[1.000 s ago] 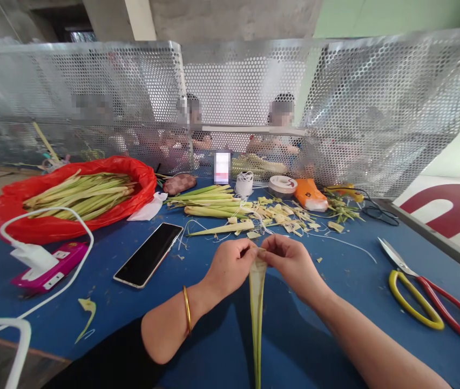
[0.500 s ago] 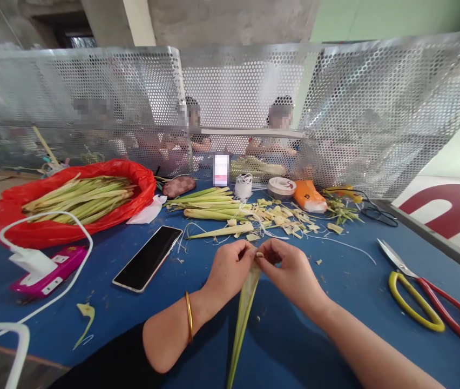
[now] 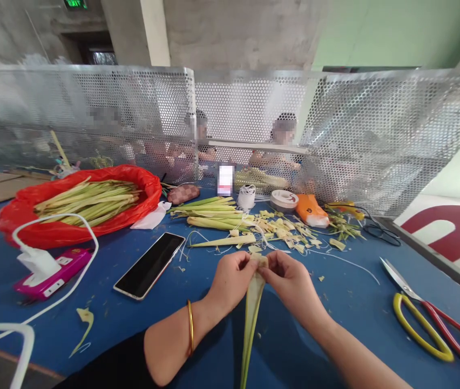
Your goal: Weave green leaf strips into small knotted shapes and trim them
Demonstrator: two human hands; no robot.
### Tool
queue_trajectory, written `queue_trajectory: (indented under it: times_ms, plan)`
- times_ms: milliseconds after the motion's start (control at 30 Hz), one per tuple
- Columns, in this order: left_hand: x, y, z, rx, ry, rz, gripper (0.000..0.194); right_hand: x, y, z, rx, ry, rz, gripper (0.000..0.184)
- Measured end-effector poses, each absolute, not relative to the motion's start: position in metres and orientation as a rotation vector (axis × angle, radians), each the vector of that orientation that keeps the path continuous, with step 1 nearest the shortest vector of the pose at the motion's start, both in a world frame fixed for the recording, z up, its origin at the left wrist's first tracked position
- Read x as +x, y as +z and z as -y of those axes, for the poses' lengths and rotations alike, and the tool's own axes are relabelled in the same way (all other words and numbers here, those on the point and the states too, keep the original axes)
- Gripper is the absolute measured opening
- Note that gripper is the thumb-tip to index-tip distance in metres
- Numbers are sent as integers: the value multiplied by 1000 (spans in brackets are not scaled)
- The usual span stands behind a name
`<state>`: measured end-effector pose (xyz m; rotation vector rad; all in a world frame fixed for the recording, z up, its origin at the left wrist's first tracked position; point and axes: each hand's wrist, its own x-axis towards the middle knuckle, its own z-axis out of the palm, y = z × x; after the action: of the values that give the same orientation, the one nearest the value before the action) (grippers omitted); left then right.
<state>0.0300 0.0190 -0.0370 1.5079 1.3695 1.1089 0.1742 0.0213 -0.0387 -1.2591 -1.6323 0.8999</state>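
Between my two hands a pale green plant leaf (image 3: 253, 308) hangs down, wide at the top and narrowing toward me. My left hand (image 3: 234, 278) pinches the left side of its broad upper end, thumb against fingers. On the opposite side, my right hand (image 3: 284, 275) pinches the same end. The top edge shows as a pale strip across the fingertips. Just beyond my hands lie cut leaf scraps (image 3: 282, 229) and a pile of green leaf stalks (image 3: 214, 216). A gold bangle circles my left wrist.
Scissors (image 3: 420, 308) with yellow and red handles lie at right. At left are a phone (image 3: 149, 266), a purple power strip (image 3: 54, 275) with a white cable, and a red bag (image 3: 7, 219) of stalks. String (image 3: 247, 198) and tape (image 3: 284, 201) stand before the perforated metal screen (image 3: 250, 102); people sit behind it.
The view has tilted up slightly, so everything sits lower in the picture. More of the leaf's pale top edge now shows between my fingertips; both hands still pinch it.
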Motion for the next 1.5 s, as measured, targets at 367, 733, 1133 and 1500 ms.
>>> queue_trajectory:
  times_ms: [367,733,1133,1500]
  plan:
    - [29,-35,-19,1544,1167,-1465,25,168,-46,-18,-1284,855,1669,20]
    - [30,-37,-18,1554,1122,-1459,22,170,-46,-18,-1264,856,1673,12]
    - [31,-37,-19,1491,1148,-1444,18,170,-48,-17,-1288,904,1668,21]
    - [34,-37,-17,1488,1109,-1435,21,172,-48,-18,-1298,889,1632,18]
